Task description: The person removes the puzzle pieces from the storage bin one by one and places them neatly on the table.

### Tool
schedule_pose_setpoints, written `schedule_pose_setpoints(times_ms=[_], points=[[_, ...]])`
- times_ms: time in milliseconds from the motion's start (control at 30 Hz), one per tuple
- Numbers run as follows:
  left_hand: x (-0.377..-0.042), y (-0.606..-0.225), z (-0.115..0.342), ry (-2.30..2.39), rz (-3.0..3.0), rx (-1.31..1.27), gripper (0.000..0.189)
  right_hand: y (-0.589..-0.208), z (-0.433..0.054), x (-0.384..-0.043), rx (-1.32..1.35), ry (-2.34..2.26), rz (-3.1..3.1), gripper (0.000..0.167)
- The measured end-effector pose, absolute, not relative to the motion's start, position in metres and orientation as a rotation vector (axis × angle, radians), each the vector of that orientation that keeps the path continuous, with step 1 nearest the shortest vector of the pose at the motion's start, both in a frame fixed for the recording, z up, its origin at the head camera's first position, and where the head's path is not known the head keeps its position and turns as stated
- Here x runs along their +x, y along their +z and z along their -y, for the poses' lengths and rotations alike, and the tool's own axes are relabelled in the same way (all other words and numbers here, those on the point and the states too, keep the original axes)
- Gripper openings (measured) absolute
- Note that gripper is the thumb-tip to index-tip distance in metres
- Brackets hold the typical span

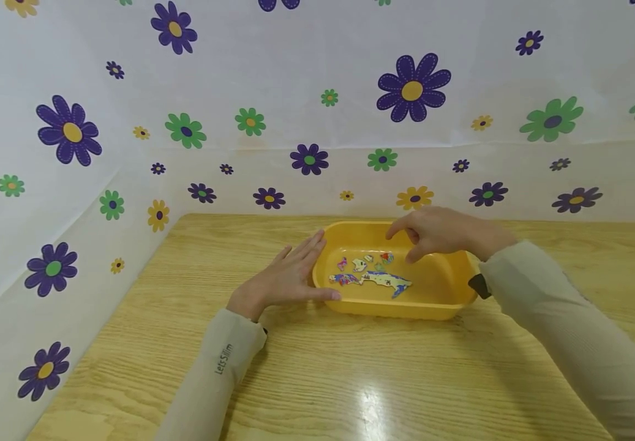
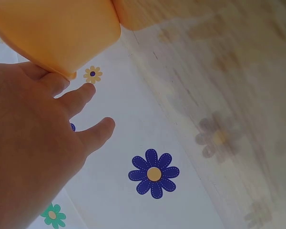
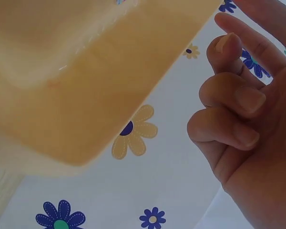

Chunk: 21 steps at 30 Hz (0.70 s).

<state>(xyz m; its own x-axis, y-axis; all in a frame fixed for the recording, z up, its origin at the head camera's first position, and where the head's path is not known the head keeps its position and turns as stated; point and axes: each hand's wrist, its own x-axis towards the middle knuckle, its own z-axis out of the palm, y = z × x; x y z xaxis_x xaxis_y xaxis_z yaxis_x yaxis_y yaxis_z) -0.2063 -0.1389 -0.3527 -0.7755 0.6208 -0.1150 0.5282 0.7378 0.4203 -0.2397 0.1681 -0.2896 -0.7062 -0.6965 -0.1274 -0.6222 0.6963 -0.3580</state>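
Note:
A yellow plastic basin (image 1: 394, 310) stands on the wooden table. Flat, colourful cutout pieces lie on its floor: a long pale-and-blue one (image 1: 386, 280) shaped like a fish tail, a red-and-blue one (image 1: 345, 279) beside it, and several smaller bits (image 1: 359, 265) behind. My left hand (image 1: 289, 278) rests against the basin's left end, fingers straight along the rim and thumb over the front edge. Above the right half of the basin hovers my right hand (image 1: 438, 231), index finger and thumb spread apart with nothing between them. Its other fingers (image 3: 224, 93) are curled in.
Wood-grain table top (image 1: 306, 373) extends in front of the basin and to both sides. A white flower-printed sheet (image 1: 295, 73) hangs behind the table and along its left side. Dark straps (image 1: 479, 285) show at the sleeve cuffs.

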Motion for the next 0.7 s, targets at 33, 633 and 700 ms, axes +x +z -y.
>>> schedule_pose_setpoints(times_ms=[33, 633, 700], points=[[-0.206, -0.353, 0.139, 0.540, -2.691, 0.905, 0.112, -0.290, -0.167, -0.240, -1.053, -0.433, -2.646, 0.044], [-0.207, -0.354, 0.141, 0.554, -2.675, 0.904, 0.112, -0.303, -0.147, -0.247, -0.977, -0.448, -2.428, 0.063], [-0.207, -0.354, 0.141, 0.554, -2.679, 0.905, 0.113, -0.304, -0.145, -0.247, -0.949, -0.444, -2.402, 0.068]])
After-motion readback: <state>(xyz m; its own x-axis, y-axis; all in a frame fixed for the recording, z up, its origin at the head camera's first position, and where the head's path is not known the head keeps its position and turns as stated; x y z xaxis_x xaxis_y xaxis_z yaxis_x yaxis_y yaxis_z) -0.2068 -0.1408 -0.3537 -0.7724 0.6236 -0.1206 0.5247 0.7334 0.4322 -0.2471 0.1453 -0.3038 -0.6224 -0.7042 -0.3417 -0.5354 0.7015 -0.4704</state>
